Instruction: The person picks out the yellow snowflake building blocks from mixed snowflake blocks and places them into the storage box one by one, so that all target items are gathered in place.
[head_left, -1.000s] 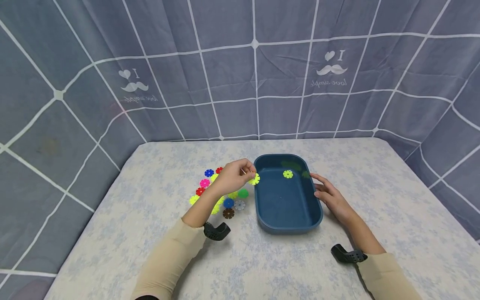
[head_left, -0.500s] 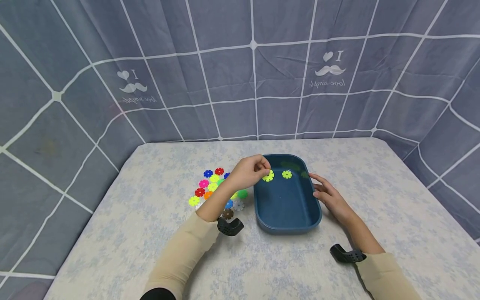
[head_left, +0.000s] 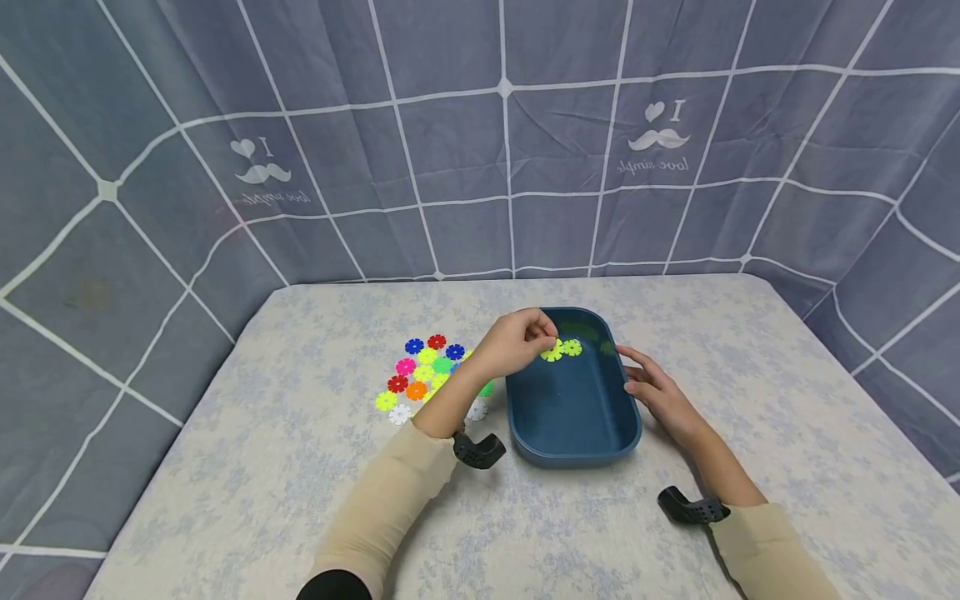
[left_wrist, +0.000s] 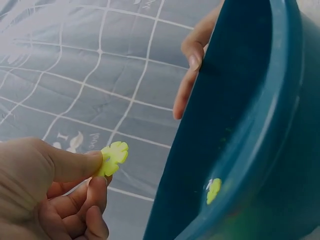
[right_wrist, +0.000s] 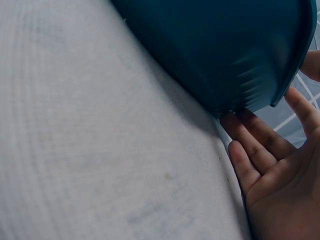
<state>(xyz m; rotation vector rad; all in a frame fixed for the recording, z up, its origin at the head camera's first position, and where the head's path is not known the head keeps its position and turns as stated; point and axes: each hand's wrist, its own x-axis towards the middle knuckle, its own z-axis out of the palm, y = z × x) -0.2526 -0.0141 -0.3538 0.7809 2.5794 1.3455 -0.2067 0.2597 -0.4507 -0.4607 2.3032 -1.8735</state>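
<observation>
A yellow-green notched plastic disc (left_wrist: 115, 157) is pinched between the thumb and fingers of my left hand (head_left: 517, 343), which is over the left side of the blue box (head_left: 573, 421). Inside that box lies another yellow-green notched disc (head_left: 572, 347), just right of the held one in the head view. My right hand (head_left: 666, 398) touches the outer right wall of the box; in the right wrist view its fingers (right_wrist: 255, 145) extend against the wall, low down and near the rim.
Left of the box, several notched discs (head_left: 416, 390) in many colours lie spread on the pale flowered tablecloth (head_left: 247, 467). My left forearm partly covers them in the head view. A grey-blue checked curtain (head_left: 450, 150) hangs behind the table.
My left hand has carried the pinched disc rightward, from the box's left rim to beside the disc inside. My right hand stays at the box wall.
</observation>
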